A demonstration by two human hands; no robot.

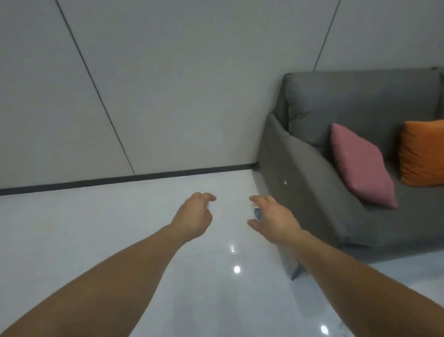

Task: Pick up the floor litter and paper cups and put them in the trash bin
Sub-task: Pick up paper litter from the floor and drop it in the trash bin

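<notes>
A small blue-grey scrap of litter [257, 213] shows just past the right hand [275, 217], in the gap between thumb and forefinger. It is partly hidden and blurred, so I cannot tell whether it lies on the floor [87, 232] or touches the fingers. The right hand's fingers are spread and relaxed, gripping nothing. The left hand [194, 217] is just beside it and apart from it. Its fingers are curled towards the thumb with a pale speck at the tips, too blurred to say if anything is pinched. Both bare forearms stretch out over the glossy white floor. To the right stands a grey sofa [310, 188] with a pink cushion [361, 168] and an orange cushion [429, 152], against a grey panelled wall [182, 78] with a dark skirting strip [110, 182].
</notes>
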